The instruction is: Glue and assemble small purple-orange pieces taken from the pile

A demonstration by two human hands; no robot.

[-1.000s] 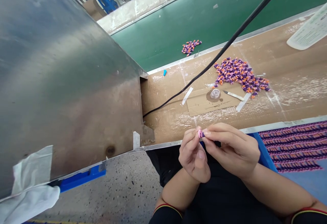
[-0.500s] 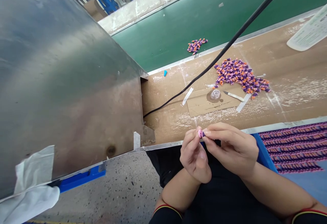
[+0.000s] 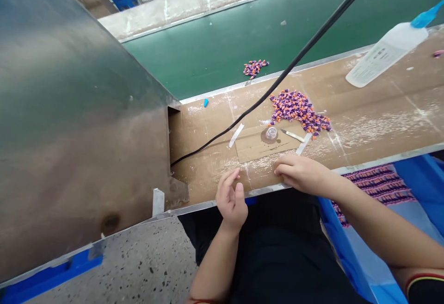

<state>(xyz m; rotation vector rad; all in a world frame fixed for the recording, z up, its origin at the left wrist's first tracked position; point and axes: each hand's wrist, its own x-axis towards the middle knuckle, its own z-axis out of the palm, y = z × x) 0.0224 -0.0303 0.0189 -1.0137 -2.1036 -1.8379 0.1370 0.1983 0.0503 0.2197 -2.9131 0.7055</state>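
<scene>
My left hand [image 3: 231,201] is raised at the table's near edge, thumb and fingers apart, with nothing seen between them. To its right, my right hand [image 3: 301,173] hovers over the near edge with its fingers pressed together; what they hold, if anything, is hidden. Beyond the hands a cardboard piece [image 3: 251,149] is taped to the table [image 3: 374,119]. On it are a small clear cup [image 3: 271,133] in a wet spot and a white-handled pointed tool [image 3: 293,135]. A pile of small purple, pink and orange pieces [image 3: 294,107] lies just behind.
A large metal panel [image 3: 83,123] stands at left. A black cable [image 3: 256,102] crosses the table. At right lies a white bottle [image 3: 385,56] with a blue top. More pieces [image 3: 255,68] rest on the green belt [image 3: 208,49]. A blue bin [image 3: 347,253] holds rows of pieces [image 3: 381,183].
My hands have moved apart, and the small pink and purple piece between them is no longer visible. The left hand has opened. The view has shifted to the right, showing more of the bottle and bin.
</scene>
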